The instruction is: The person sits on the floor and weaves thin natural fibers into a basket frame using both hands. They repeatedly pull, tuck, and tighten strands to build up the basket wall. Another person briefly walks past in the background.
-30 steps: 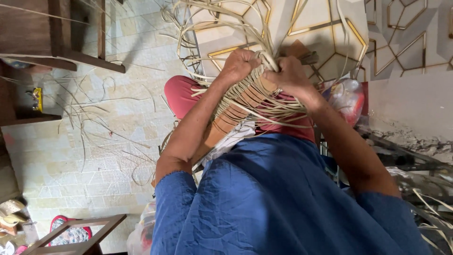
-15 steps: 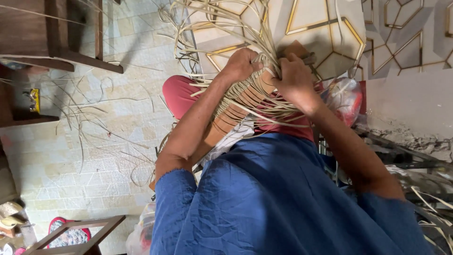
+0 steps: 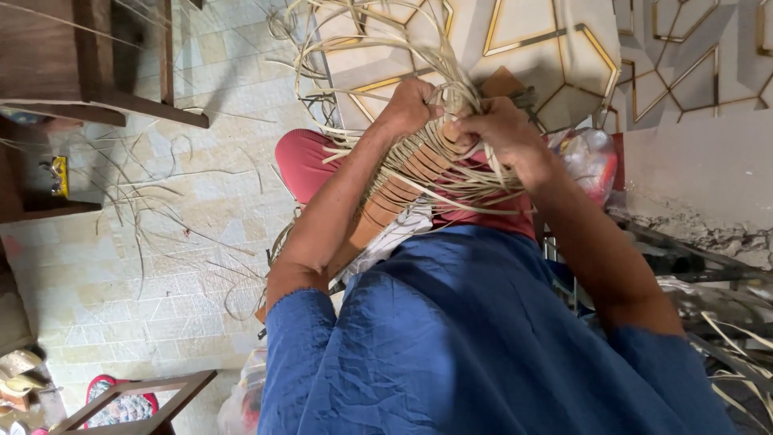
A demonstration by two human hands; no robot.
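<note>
A narrow wooden frame wound with pale cane strips lies slanted across my lap. My left hand grips its far end together with a bunch of loose cane strips that curl away above. My right hand pinches cane strands right beside the left hand, pulling them over the frame's top. Both forearms come out of blue sleeves.
Loose cane strands lie scattered on the tiled floor at left. Dark wooden furniture stands at top left, a wooden frame at bottom left. A plastic bag sits at right, metal rods beyond it.
My right hand has shifted slightly along the frame's top while drawing the strands; the loose cane loops above have swung. My left hand keeps its hold.
</note>
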